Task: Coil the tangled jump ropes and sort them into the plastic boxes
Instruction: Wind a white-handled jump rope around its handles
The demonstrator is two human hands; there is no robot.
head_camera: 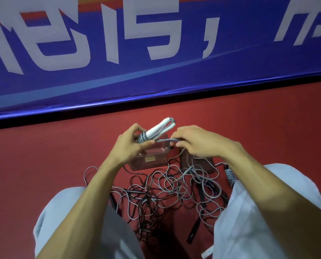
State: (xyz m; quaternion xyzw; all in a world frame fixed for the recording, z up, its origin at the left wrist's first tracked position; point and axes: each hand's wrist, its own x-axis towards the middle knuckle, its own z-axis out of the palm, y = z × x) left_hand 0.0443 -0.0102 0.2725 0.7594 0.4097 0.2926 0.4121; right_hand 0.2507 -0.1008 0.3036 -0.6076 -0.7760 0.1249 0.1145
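Observation:
My left hand (pixel 130 144) grips two white jump-rope handles (pixel 158 128) with grey cord wound round their lower end. My right hand (pixel 195 142) pinches the free end of that grey cord (pixel 167 140) just right of the bundle. Both hands hover above a clear plastic box (pixel 152 156) on the red floor. A second clear box (pixel 200 163) lies to its right, partly hidden by my right hand. A tangled pile of grey and black ropes (pixel 172 187) lies on the floor between my knees.
A blue banner wall (pixel 156 62) with white lettering runs along the back. Black handles (pixel 193 232) and a grey ribbed handle (pixel 230 176) lie in the tangle. My knees in light trousers (pixel 258 212) flank the pile on both sides.

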